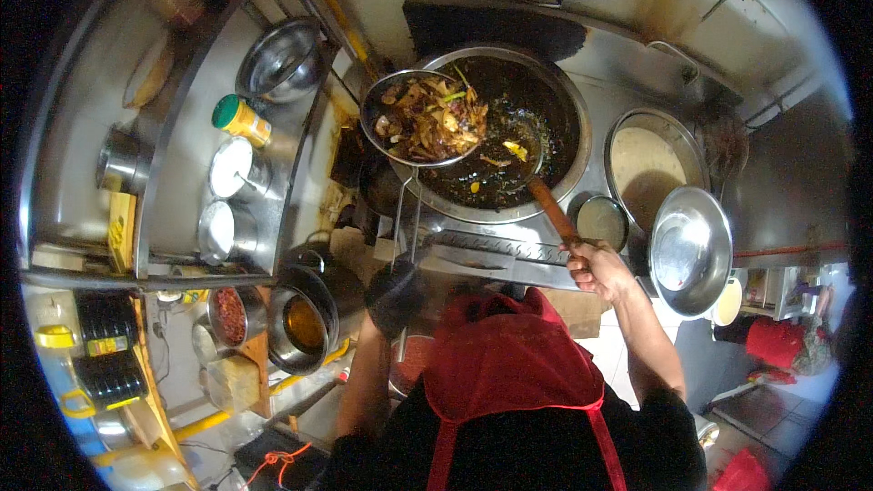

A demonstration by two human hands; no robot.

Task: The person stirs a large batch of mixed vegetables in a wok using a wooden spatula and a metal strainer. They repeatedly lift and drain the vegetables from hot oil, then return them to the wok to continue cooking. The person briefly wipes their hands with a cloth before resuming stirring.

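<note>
My left hand [394,296], in a dark glove or cloth, grips the long metal handle of a round strainer [402,165]. Browned aromatics [426,119] with a few green stalks fill the strainer, which is over the left side of a wide wok [581,143]. Dark oil [545,102] in the wok carries loose flecks and a few yellowish pieces. My right hand [597,269] is closed around the wooden handle of a ladle or skimmer [554,210]. Its head dips into the oil at the wok's right side and is partly hidden there.
Right of the wok stand a large pot of pale liquid [644,150], a small pot [601,221] and a steel bowl [692,252]. Shelving [184,123] at left bears bowls and containers. Below it are a deep pot [303,317] and a pot of reddish food [232,314]. Another person [774,342] appears at far right.
</note>
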